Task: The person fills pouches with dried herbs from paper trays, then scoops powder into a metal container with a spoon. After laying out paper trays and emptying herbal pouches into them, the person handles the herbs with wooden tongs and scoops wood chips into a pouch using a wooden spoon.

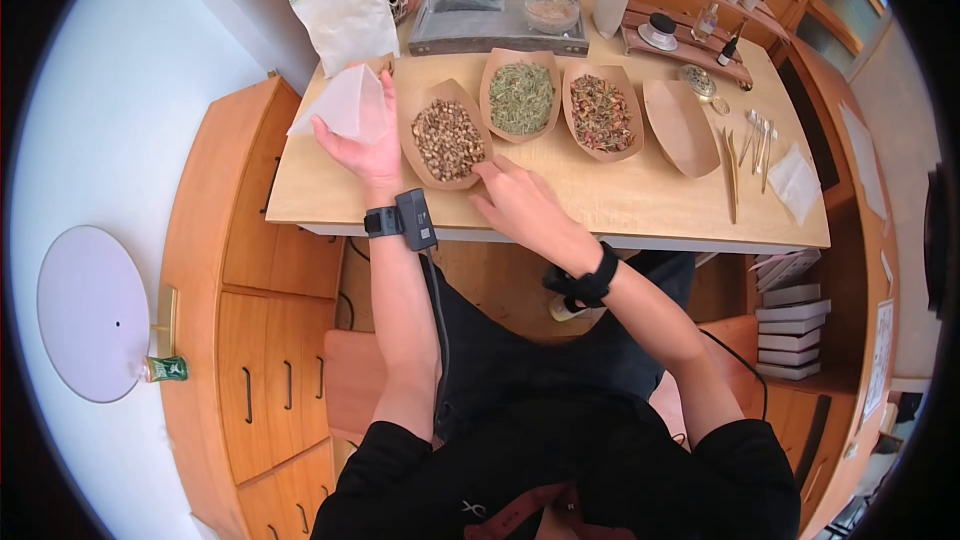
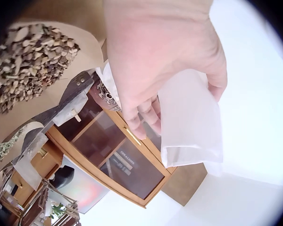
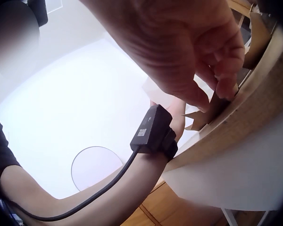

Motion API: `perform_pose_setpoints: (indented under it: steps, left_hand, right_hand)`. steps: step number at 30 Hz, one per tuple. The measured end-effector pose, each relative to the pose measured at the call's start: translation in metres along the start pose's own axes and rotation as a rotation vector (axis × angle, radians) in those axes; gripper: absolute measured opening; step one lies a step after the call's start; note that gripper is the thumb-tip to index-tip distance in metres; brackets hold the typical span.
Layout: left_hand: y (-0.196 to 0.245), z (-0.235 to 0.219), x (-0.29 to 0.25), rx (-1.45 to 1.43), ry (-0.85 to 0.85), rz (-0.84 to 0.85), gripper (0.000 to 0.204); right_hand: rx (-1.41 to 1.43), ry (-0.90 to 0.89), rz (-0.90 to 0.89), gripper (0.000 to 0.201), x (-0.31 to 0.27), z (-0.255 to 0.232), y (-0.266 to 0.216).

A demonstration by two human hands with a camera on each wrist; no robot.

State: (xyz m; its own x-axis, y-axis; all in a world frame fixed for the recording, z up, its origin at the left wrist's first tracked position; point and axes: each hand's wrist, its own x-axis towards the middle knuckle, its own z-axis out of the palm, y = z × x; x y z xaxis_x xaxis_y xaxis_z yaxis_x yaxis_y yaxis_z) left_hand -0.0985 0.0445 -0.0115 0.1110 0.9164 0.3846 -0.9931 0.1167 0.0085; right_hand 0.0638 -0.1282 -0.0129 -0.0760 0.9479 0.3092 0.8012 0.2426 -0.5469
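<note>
In the head view my left hand [image 1: 372, 145], raised over the table's left side, holds a white filter bag [image 1: 350, 105] between thumb and fingers. The left wrist view shows the bag's open mouth [image 2: 186, 153] facing away from the palm. My right hand [image 1: 525, 202] is at the near right corner of a brown paper tray [image 1: 416, 162], its fingers bent over the rim and the thumb outside. Brown chopped dried pieces [image 1: 447, 140] fill that tray. In the right wrist view the right fingertips [image 3: 226, 89] are right at the tray's edge.
Two more paper trays hold green dried herb [image 1: 521, 98] and a reddish herb mix [image 1: 600, 112]; a fourth tray [image 1: 682, 128] is bare. Tweezers [image 1: 731, 175], small metal tools [image 1: 762, 145] and a white packet [image 1: 795, 185] lie rightward. Behind are a zip bag [image 1: 345, 15], grey tray [image 1: 430, 35] and bottle rack [image 1: 690, 20].
</note>
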Motion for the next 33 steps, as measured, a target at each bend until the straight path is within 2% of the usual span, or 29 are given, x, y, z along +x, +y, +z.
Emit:
perform_pose_setpoints:
  steps: [2, 6, 8, 9, 11, 12, 14, 20, 23, 30, 32, 33]
  left_hand:
    - [0.004, 0.003, -0.002, 0.144, 0.038, 0.037, 0.064]
    - [0.015, 0.003, -0.005, 0.157, 0.117, 0.054, 0.06]
    - [0.019, 0.007, -0.01, 0.136, 0.169, 0.042, 0.056]
    - [0.02, 0.007, -0.012, 0.139, 0.168, 0.042, 0.056]
    - [0.023, 0.007, -0.015, 0.117, 0.188, 0.001, 0.057]
    - [0.023, 0.007, -0.017, 0.121, 0.187, -0.004, 0.057]
    - [0.022, 0.007, -0.021, 0.179, 0.166, -0.022, 0.058]
    - [0.02, 0.009, -0.034, 0.323, 0.235, -0.014, 0.058]
    - [0.026, -0.002, -0.035, 0.358, 0.239, -0.04, 0.057]
    - [0.026, 0.008, -0.046, 0.359, 0.255, -0.1, 0.057]
    - [0.024, 0.009, -0.049, 0.368, 0.268, -0.113, 0.057]
    - [0.023, 0.01, -0.05, 0.373, 0.265, -0.116, 0.057]
  right_hand:
    - [0.015, -0.032, 0.059, 0.032, -0.012, -0.01, 0.0]
    - [-0.004, -0.004, 0.077, 0.035, -0.031, -0.023, 0.005]
    - [-0.054, 0.03, 0.058, 0.05, -0.038, -0.025, 0.009]
    - [-0.052, 0.031, 0.057, 0.05, -0.04, -0.023, 0.008]
    - [-0.124, 0.175, 0.061, 0.069, -0.044, -0.019, 0.007]
    - [-0.12, 0.18, 0.064, 0.069, -0.043, -0.016, 0.005]
    - [-0.078, 0.23, 0.087, 0.082, -0.039, -0.005, 0.002]
    - [-0.062, 0.401, 0.071, 0.08, -0.027, 0.018, 0.0]
    - [-0.03, 0.389, 0.084, 0.073, -0.026, 0.025, 0.004]
    - [0.067, 0.412, 0.099, 0.064, -0.028, 0.019, 0.001]
    - [0.269, 0.412, 0.115, 0.064, -0.028, 0.016, 0.001]
    - [0.273, 0.417, 0.116, 0.064, -0.028, 0.015, 0.002]
